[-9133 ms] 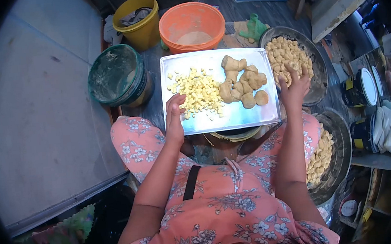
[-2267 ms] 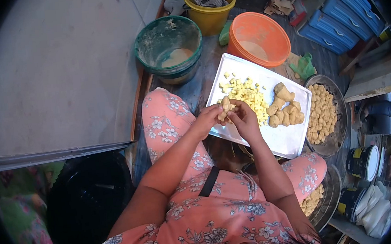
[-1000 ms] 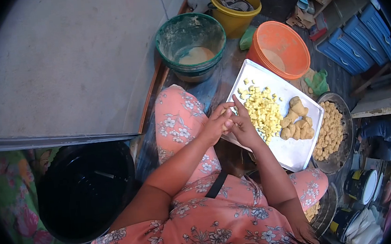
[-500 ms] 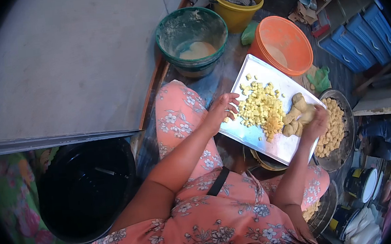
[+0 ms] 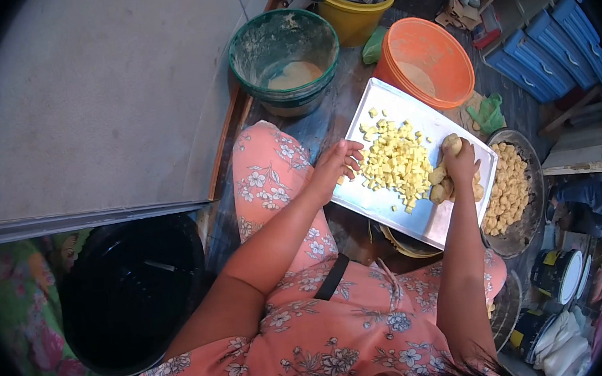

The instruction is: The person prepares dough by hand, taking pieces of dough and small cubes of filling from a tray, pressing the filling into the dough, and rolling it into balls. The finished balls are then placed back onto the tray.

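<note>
A metal tray (image 5: 364, 205) lies tilted across my lap. Pale yellow cubes (image 5: 395, 158) are heaped over its middle, with a few loose ones near the far edge. My left hand (image 5: 338, 167) is at the tray's left edge, fingers spread, with a yellow cube beside the palm. On the tray's right side my right hand (image 5: 462, 164) is closed round a lump of tan dough (image 5: 452, 144). More dough lumps (image 5: 440, 189) lie beneath and beside that hand, partly hidden by it.
Right of the tray stands a round pan (image 5: 535, 192) full of small dough balls (image 5: 506, 188). An orange bucket (image 5: 427, 62), a green tub (image 5: 284, 53) and a yellow bucket (image 5: 356, 4) are beyond it. A large black basin (image 5: 135, 295) sits at left.
My right hand has moved from the tray's right edge inward onto the dough and now grips a lump. The left hand stays by the left edge. The view has shifted slightly.
</note>
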The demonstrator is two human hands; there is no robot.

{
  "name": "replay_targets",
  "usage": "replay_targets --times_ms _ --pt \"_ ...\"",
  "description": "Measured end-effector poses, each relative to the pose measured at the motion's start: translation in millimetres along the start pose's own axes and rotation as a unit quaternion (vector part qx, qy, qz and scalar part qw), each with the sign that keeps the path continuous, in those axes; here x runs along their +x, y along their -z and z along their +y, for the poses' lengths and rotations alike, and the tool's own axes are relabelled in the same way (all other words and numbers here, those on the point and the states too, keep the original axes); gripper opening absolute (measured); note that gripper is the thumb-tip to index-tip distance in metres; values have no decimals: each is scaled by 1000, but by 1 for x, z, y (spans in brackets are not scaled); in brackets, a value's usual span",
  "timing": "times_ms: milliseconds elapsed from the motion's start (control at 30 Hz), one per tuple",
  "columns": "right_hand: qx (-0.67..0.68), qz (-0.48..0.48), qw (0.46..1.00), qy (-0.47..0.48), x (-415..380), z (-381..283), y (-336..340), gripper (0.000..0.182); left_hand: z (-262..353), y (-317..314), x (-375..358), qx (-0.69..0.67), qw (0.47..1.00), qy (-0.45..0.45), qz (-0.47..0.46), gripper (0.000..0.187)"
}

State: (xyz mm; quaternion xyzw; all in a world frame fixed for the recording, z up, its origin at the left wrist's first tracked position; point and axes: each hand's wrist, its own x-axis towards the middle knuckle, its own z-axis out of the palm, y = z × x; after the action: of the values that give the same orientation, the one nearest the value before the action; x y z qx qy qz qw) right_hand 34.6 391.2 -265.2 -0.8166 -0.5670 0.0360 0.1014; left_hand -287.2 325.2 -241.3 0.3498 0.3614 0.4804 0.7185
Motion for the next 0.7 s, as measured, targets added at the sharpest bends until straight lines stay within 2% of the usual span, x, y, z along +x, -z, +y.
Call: replay_targets --times_ms 33,67,100,133,167,200,233,267,333,367,400,433,467,500,533,567,600,633,667,700 --pt "2 0 1000 -1 6 5 -4 53 0 1 1 2 1000 0 0 57" --pt "195 12 981 -2 14 15 -8 48 0 1 1 1 1000 1 5 56" --pt "380 24 925 -4 21 27 -12 44 -1 2 1 -2 1000 1 11 56" --pt "380 25 924 -3 24 31 -8 44 0 1 2 -1 1000 0 11 56" --pt "570 53 818 -48 26 36 -4 39 1 0 2 -5 1000 -1 12 56" --pt "731 78 672 -92 27 41 0 35 2 0 1 -10 1000 -2 13 55" --pt "734 145 653 -115 17 24 22 34 3 -1 2 -11 1000 -3 15 55" --pt "734 144 654 -115 15 22 29 34 4 -2 2 -12 1000 -5 18 55" --pt "862 86 480 -141 8 23 40 35 2 -1 1 -13 1000 -4 20 54" --pt "871 18 475 -124 -3 11 50 36 -1 1 3 -9 1000 -5 -3 54" --pt "852 -24 505 -133 -15 -10 61 35 -2 2 4 -5 1000 -7 -25 54" --pt "833 -89 537 -97 -21 -15 44 37 -1 -2 4 -5 1000 -7 -27 54" --pt "820 -151 540 -111 -40 -42 49 36 0 -9 1 -6 999 -4 -41 53" --pt "762 -176 614 -105 -64 -74 57 36 3 -16 -2 -7 998 0 -55 53" --pt "718 -205 664 -37 -84 -98 53 34 7 -23 -7 -7 998 0 -56 53" --pt "621 -178 755 115 -97 -114 42 34 14 -30 -14 -42 997 -1 -62 54" --pt "497 -144 814 263 -106 -127 33 35 17 -34 -18 -76 995 -4 -68 55" --pt "525 -192 795 235 -117 -141 41 36 16 -32 -21 -98 994 39 -3 46" --pt "550 -239 773 206 -124 -149 49 36 15 -27 -22 -97 995 38 -1 46" --pt "561 -256 770 163 -125 -149 47 32 16 -21 -22 -74 995 36 48 39"
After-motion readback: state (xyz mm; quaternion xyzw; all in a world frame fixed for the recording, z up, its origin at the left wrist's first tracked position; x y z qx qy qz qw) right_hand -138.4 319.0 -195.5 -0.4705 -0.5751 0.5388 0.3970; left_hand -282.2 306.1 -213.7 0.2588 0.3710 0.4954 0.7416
